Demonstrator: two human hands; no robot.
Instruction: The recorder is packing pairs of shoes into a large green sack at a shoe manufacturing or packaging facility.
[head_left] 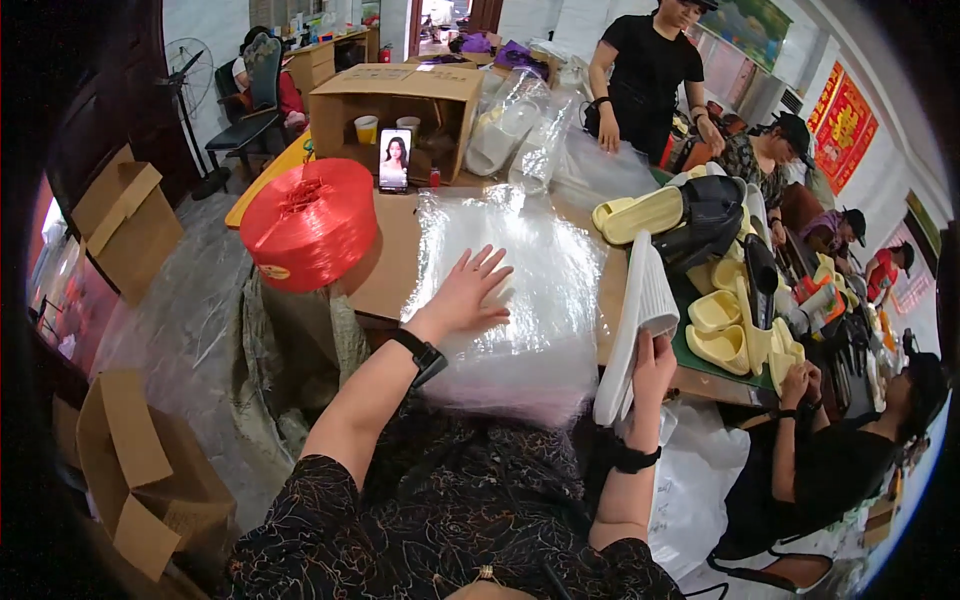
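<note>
In the head view, the left hand (476, 292) rests palm down with fingers spread on a stack of clear plastic bags (545, 300), pinching nothing that shows, while the right hand (655, 372) is closed on the near part of a white slipper (633, 325). The slipper stands on edge just beside the stack's right side, its long axis running away from the body, far end leaning slightly right, roughly along the bags' length. The right hand is much the nearer to it; the left lies across the stack. Whether a second slipper is nested in that grip, I cannot tell for sure. Yellow slippers (722, 335) lie farther right; a red twine roll (312, 222) sits left of the bags.
</note>
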